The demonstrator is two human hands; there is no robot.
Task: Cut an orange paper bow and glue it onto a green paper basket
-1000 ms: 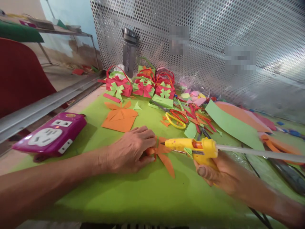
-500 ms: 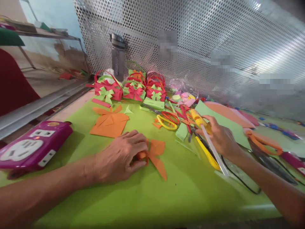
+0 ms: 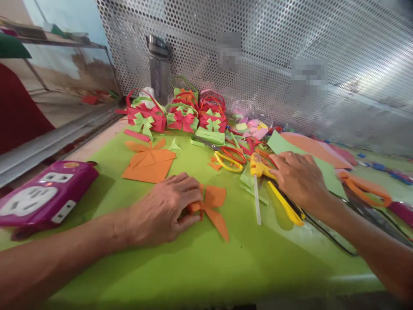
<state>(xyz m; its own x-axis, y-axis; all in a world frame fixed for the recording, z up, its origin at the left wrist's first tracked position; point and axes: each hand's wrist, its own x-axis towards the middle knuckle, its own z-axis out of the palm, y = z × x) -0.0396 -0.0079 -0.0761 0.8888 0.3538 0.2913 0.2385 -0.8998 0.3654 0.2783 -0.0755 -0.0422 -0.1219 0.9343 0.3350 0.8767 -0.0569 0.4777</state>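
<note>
My left hand (image 3: 169, 207) rests low over the green table, its thumb and fingers closed on the middle of an orange paper bow (image 3: 215, 202). Two bow tails stick out to the right of the fingertips; the part under the fingers is hidden. At the right, my right hand (image 3: 298, 174) is closed around the handle of a yellow glue gun (image 3: 257, 163), palm down. A whitish glue stick (image 3: 257, 200) projects from the gun toward me. Beyond my left hand lies an orange paper piece (image 3: 150, 165) with a bow shape on it.
Red and green paper baskets (image 3: 146, 117) stand at the back before a bottle (image 3: 158, 71) and a perforated metal panel. Scissors (image 3: 229, 160), yellow-handled pliers or cutters (image 3: 285, 204), orange scissors (image 3: 364, 189) and paper scraps lie right. A purple power strip (image 3: 48, 196) sits left.
My right hand has turned the glue gun and brought it slightly left and down beside the scissors; its glue stick now points toward me. My left hand stays on the orange bow.
</note>
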